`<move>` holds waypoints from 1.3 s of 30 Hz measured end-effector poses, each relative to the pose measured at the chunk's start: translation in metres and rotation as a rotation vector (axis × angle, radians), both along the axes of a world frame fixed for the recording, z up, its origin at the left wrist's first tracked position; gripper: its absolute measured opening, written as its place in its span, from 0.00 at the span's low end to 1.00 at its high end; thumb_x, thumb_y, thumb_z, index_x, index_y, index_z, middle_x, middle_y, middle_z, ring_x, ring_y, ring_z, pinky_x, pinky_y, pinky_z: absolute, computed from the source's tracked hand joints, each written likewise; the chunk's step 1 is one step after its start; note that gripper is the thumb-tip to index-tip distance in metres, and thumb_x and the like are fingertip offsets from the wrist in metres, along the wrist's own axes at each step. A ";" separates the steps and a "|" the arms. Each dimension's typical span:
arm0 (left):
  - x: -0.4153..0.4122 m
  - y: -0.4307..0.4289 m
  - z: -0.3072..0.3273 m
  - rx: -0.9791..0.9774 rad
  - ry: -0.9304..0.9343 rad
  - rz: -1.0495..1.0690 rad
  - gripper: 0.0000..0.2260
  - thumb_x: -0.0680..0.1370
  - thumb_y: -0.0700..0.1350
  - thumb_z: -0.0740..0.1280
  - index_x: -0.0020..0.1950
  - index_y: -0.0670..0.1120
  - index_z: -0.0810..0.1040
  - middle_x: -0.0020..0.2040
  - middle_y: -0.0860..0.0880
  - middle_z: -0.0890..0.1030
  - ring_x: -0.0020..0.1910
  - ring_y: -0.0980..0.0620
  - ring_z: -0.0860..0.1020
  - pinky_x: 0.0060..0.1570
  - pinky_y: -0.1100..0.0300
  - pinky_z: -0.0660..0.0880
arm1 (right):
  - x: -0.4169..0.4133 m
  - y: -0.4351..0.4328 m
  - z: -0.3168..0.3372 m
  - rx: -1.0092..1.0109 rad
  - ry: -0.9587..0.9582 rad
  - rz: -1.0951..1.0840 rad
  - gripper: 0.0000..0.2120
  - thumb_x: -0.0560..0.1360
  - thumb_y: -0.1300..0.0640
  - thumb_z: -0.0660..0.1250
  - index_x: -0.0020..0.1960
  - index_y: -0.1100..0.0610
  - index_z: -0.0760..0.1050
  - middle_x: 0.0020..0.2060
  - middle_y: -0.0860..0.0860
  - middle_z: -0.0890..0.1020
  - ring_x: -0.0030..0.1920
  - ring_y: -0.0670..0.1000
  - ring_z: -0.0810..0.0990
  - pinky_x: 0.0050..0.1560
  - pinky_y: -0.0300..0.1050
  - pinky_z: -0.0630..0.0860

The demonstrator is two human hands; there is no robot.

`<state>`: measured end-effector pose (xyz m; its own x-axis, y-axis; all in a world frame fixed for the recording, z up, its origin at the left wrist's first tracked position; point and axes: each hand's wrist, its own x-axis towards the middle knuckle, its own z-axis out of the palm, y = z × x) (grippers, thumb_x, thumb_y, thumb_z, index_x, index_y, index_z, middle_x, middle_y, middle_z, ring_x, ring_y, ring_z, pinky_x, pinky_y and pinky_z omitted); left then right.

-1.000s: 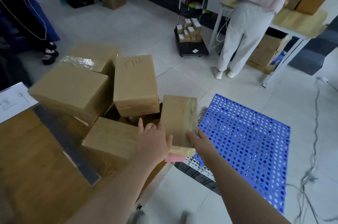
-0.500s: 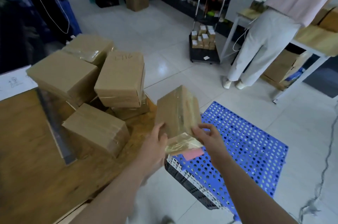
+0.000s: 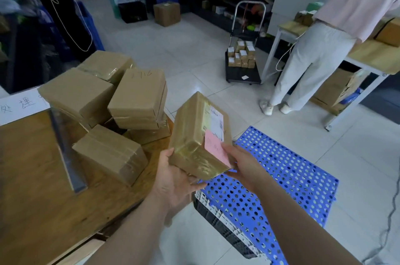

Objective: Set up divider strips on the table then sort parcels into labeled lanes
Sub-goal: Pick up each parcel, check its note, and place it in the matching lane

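I hold a taped brown parcel (image 3: 195,135) in the air past the table's right edge. My left hand (image 3: 175,178) cups its near bottom corner. My right hand (image 3: 242,161) grips its right side, at a pink slip (image 3: 215,150) below a white shipping label (image 3: 216,121). Several other brown parcels (image 3: 138,98) lie heaped on the wooden table (image 3: 32,199). A grey divider strip (image 3: 66,148) runs across the table left of the heap. A white paper lane label (image 3: 19,103) with handwriting lies at the table's far left.
A blue perforated pallet (image 3: 281,178) lies on the tiled floor right of the table, over a dark crate (image 3: 218,219). A person in light trousers (image 3: 311,59) stands at another table. A black trolley (image 3: 243,63) carries small boxes. Shelves line the back wall.
I lifted the parcel off the heap's near edge, raised it and turned it until its labelled side with the pink slip faces up. My view tilted upward.
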<state>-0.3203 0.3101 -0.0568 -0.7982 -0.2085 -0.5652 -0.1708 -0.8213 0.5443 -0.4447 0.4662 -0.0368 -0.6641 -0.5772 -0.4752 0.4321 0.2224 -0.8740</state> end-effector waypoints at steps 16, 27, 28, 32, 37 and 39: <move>0.003 -0.015 0.054 -0.782 0.091 0.164 0.42 0.65 0.77 0.62 0.75 0.59 0.67 0.72 0.47 0.71 0.67 0.48 0.74 0.63 0.48 0.75 | 0.003 -0.020 0.059 -0.275 0.429 -0.008 0.22 0.72 0.47 0.70 0.65 0.46 0.75 0.53 0.47 0.84 0.52 0.48 0.83 0.46 0.39 0.79; 0.097 -0.090 0.106 -0.911 -0.060 0.502 0.26 0.70 0.72 0.55 0.63 0.65 0.76 0.59 0.58 0.82 0.60 0.56 0.79 0.59 0.54 0.76 | 0.068 -0.154 0.100 -0.312 0.498 0.171 0.18 0.74 0.49 0.71 0.62 0.49 0.71 0.51 0.48 0.85 0.45 0.45 0.85 0.38 0.38 0.80; 0.112 -0.098 0.108 -0.902 -0.072 0.537 0.25 0.70 0.72 0.55 0.61 0.65 0.78 0.56 0.59 0.83 0.58 0.57 0.80 0.53 0.60 0.78 | 0.080 -0.168 0.102 -0.310 0.493 0.204 0.19 0.74 0.49 0.71 0.63 0.49 0.71 0.51 0.47 0.84 0.46 0.45 0.85 0.39 0.38 0.80; 0.175 -0.133 0.110 -0.878 -0.172 0.671 0.33 0.67 0.73 0.58 0.65 0.57 0.78 0.61 0.53 0.82 0.61 0.52 0.79 0.60 0.54 0.77 | 0.134 -0.225 0.104 -0.300 0.486 0.324 0.21 0.74 0.47 0.70 0.65 0.49 0.71 0.56 0.45 0.82 0.51 0.44 0.83 0.44 0.40 0.81; 0.273 -0.175 0.121 -0.941 -0.283 0.769 0.37 0.68 0.72 0.56 0.66 0.49 0.77 0.65 0.47 0.79 0.65 0.47 0.76 0.67 0.43 0.70 | 0.223 -0.295 0.102 -0.290 0.507 0.438 0.27 0.74 0.43 0.69 0.70 0.47 0.68 0.53 0.37 0.78 0.51 0.39 0.80 0.39 0.35 0.79; 0.316 -0.192 0.124 -0.939 -0.347 0.788 0.34 0.71 0.71 0.55 0.66 0.50 0.78 0.63 0.47 0.81 0.64 0.46 0.77 0.67 0.42 0.69 | 0.262 -0.321 0.102 -0.293 0.507 0.490 0.26 0.74 0.41 0.68 0.69 0.48 0.70 0.57 0.42 0.79 0.54 0.41 0.79 0.42 0.35 0.76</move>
